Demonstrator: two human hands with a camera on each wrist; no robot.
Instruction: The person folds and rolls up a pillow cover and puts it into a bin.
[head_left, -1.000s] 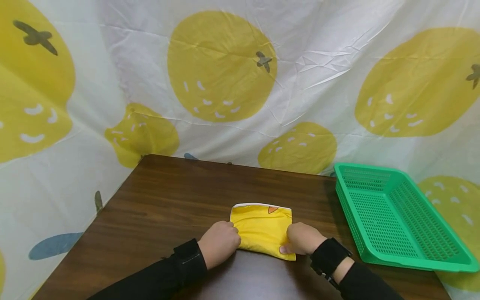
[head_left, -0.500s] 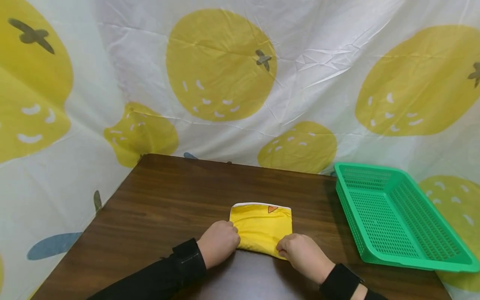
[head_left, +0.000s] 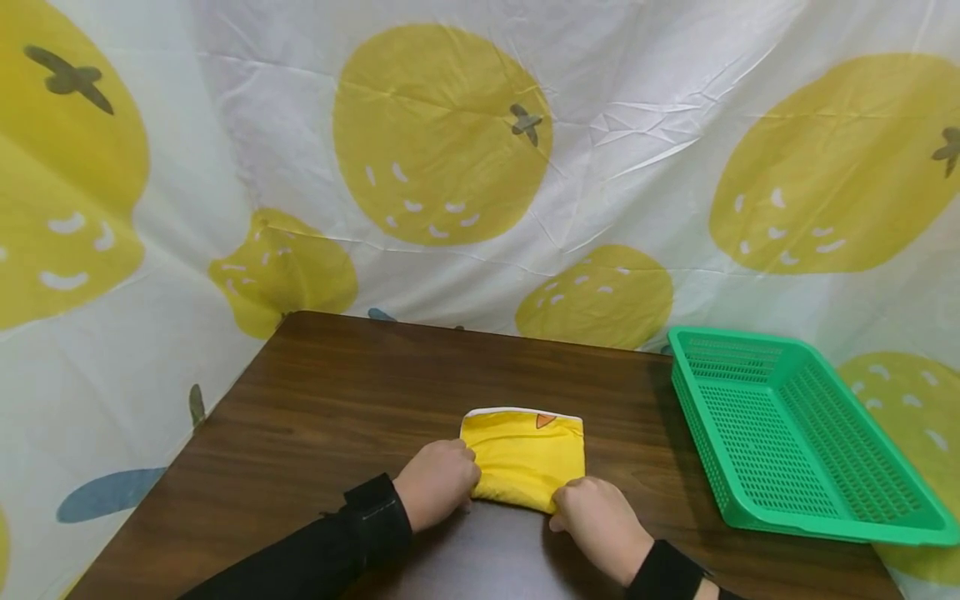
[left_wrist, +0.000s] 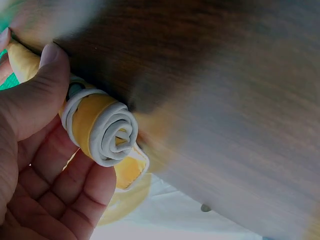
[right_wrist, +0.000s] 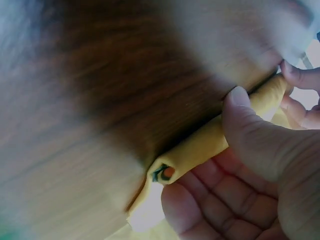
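A yellow cloth [head_left: 528, 457] with a white border and an orange triangle print lies mid-table, its near edge rolled up. My left hand [head_left: 437, 486] pinches the roll's left end. In the left wrist view that rolled end [left_wrist: 116, 134] shows as a spiral of white edging, between the thumb above and the curled fingers below. My right hand [head_left: 602, 521] holds the near right part of the cloth. The right wrist view shows its thumb on top of the roll [right_wrist: 197, 150] and fingers beneath, with the roll's hollow right end sticking out beside them.
On the right of the dark wooden table [head_left: 360, 383] stands a green slotted plastic basket [head_left: 772, 450]. A white curtain with yellow fruit prints [head_left: 442, 133] hangs behind the table and along its left side.
My right hand has shifted from the cloth's right side towards its near edge and re-gripped there. The near right corner is now tucked in. My left hand stays almost in place.
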